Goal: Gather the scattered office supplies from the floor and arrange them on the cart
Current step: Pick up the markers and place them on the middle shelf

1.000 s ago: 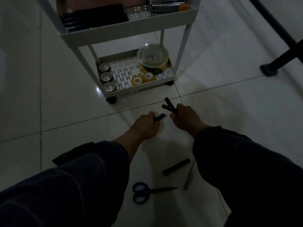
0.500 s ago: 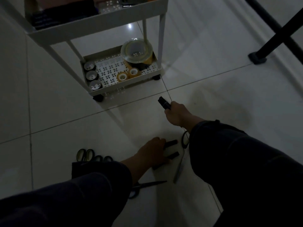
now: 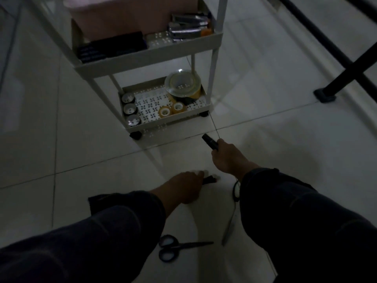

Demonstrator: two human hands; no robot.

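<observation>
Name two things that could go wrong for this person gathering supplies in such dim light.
The scissors lie on the floor between the person's arms and could be knelt on or kicked. The left hand is gripping dark markers while the right hand already holds another marker; full hands may drop one short of the cart.

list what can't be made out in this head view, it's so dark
- Left hand: motion blur hides how many dark items its fingers hold.
- Second scissors: handle mostly behind the right sleeve.
- Pink bin on the cart: top cut off by the frame edge.
</observation>
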